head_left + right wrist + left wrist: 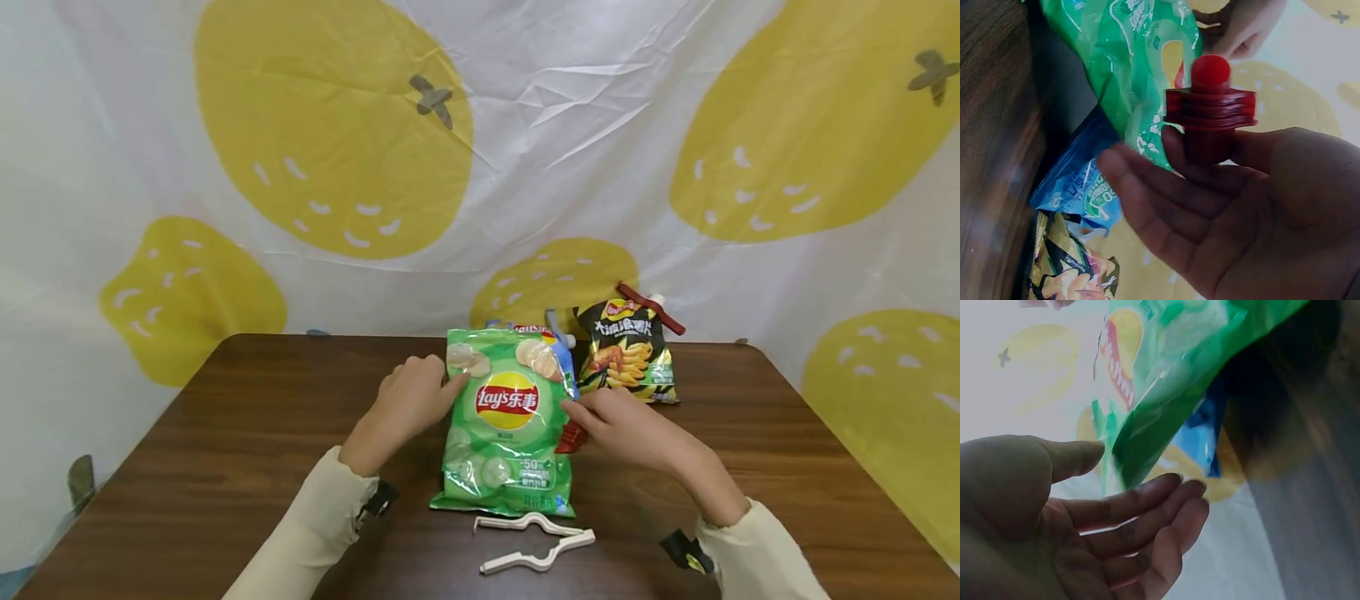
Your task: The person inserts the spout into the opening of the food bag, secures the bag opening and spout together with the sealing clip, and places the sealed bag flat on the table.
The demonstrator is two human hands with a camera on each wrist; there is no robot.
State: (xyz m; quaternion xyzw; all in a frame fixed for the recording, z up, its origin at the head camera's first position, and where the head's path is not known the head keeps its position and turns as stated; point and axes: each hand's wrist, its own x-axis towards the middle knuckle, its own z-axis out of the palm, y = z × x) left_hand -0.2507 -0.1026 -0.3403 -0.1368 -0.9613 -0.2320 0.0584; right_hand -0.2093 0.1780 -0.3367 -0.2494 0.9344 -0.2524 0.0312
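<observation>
A green Lay's chip bag (pixel 504 425) stands upright near the middle of the table, its printed front towards me. My left hand (pixel 405 408) holds its left edge, thumb on the front; in the left wrist view the green edge passes between thumb and fingers. At the bag's right edge, my right hand (pixel 637 429) pinches a red plastic pour spout (pixel 1210 109) with a ridged collar between thumb and fingers. The spout also shows beside the bag in the head view. In front of the bag lies a white bag clip (pixel 587 537), its two arms spread apart.
Behind the green bag stands a blue Lay's bag (pixel 564 354), mostly hidden, with a grey clip and white cap at its top. To its right, a black Lay's bag (pixel 622 354) carries a dark red clip (pixel 651 308). A lemon-print cloth (pixel 570 150) hangs behind the brown table (pixel 247 467).
</observation>
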